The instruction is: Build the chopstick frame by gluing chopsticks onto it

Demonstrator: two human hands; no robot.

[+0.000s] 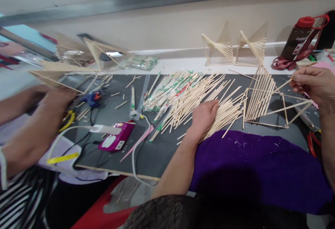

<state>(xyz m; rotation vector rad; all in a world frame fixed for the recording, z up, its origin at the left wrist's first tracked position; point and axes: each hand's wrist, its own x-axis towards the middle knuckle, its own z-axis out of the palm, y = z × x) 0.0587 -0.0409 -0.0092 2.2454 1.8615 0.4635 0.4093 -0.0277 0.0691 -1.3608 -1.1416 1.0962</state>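
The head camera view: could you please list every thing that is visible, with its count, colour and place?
loose sticks: many, pale wood, heaped mid-mat
wrapped sticks: a bunch, clear wrappers with green and red print, left of the heap
stick frame: one, pale wood, right of the heap
finished stick models: two, pale wood, back ledge
bottle: one, dark with red cap, back right
glue gun: one, blue, left on the mat
pink device: one, magenta, front left
purple cloth: one, front
co-worker's hand: blurred, far left
left hand: flat on the loose sticks
right hand: pinching one stick by the frame
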